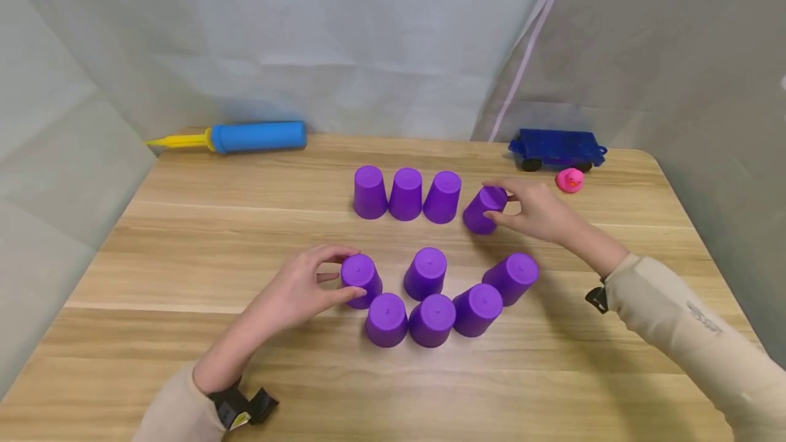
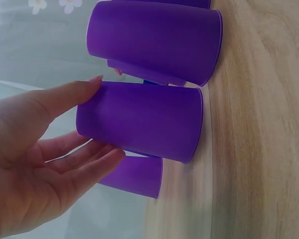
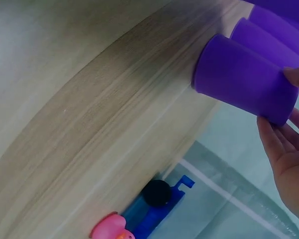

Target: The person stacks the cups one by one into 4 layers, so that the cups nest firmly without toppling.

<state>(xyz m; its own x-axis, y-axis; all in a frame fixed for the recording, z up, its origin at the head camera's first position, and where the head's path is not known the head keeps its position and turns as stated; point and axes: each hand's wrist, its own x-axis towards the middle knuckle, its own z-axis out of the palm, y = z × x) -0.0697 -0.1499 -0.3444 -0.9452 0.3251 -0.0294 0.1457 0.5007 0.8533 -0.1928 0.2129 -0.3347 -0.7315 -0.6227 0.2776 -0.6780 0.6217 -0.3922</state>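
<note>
Upside-down purple plastic cups stand on the wooden table (image 1: 202, 244). My left hand (image 1: 301, 285) grips a cup (image 1: 361, 275) at the left end of the front group, thumb on one side and fingers on the other; in the left wrist view this cup (image 2: 139, 119) has its rim at or close to the tabletop. My right hand (image 1: 537, 210) pinches another cup (image 1: 482, 213) near its base, right of three cups in the back row (image 1: 406, 195). That cup (image 3: 244, 82) leans slightly in the head view; whether its rim touches the table I cannot tell.
Several cups (image 1: 432, 320) form a curved front row, with one cup (image 1: 426, 273) behind it. Along the back edge lie a blue and yellow hand pump (image 1: 258, 136) at left, a blue toy wagon (image 1: 557, 147) and a pink rubber duck (image 1: 570, 181) at right.
</note>
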